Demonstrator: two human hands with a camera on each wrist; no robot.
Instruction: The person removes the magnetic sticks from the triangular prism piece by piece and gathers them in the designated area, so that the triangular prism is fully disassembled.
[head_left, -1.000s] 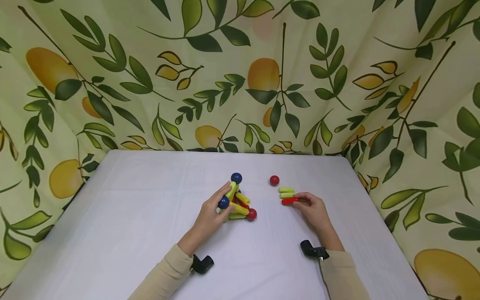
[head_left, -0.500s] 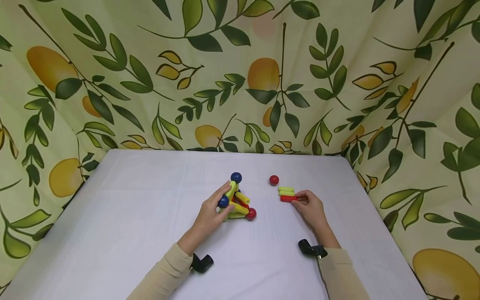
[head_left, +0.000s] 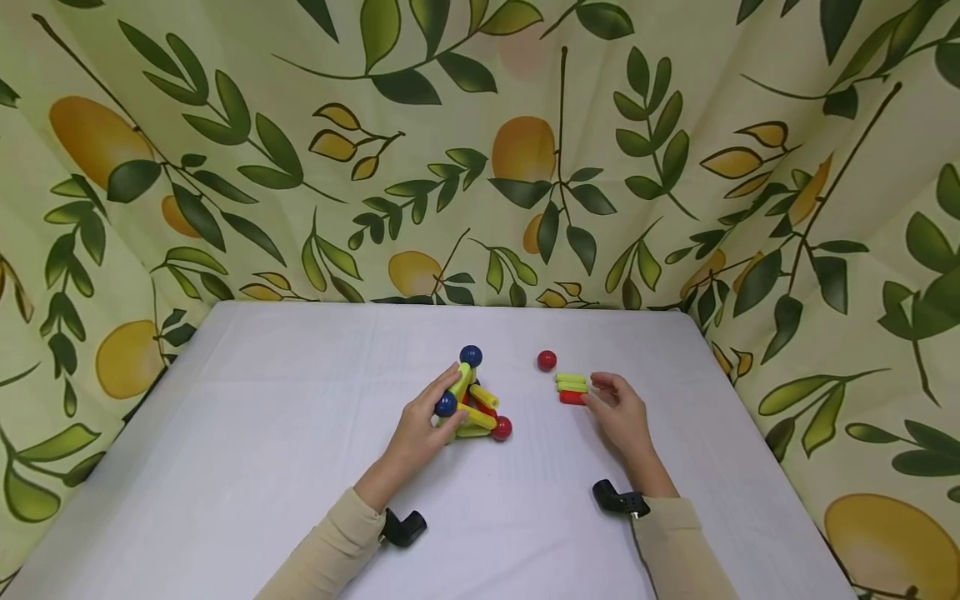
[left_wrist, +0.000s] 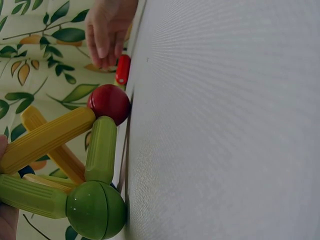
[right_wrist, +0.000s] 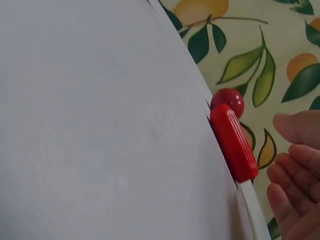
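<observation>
My left hand [head_left: 416, 425] grips a construction of toy building rods and balls, thumb and fingers around its left side. It has a blue ball [head_left: 471, 356] on top, another blue ball [head_left: 446, 404] by the hand, a red ball [head_left: 501, 428] at the right, and yellow and light green rods. A green ball [left_wrist: 97, 210] low on it shows in the left wrist view. My right hand [head_left: 624, 421] holds nothing; its spread fingers are beside a red rod [head_left: 571, 398]. That rod lies alongside two light green rods [head_left: 572, 382]. In the right wrist view, a gap separates fingers and red rod [right_wrist: 233, 142].
A loose red ball [head_left: 547, 361] lies behind the row of rods. White cloth covers the table [head_left: 300, 467], and a leaf-and-fruit patterned curtain [head_left: 450, 125] hangs around its back and sides. Both wrists wear black camera mounts [head_left: 403, 528].
The right hand has straightened the red rod against the light green ones and let go of it, its fingers parting. The left hand stays on the construction.
</observation>
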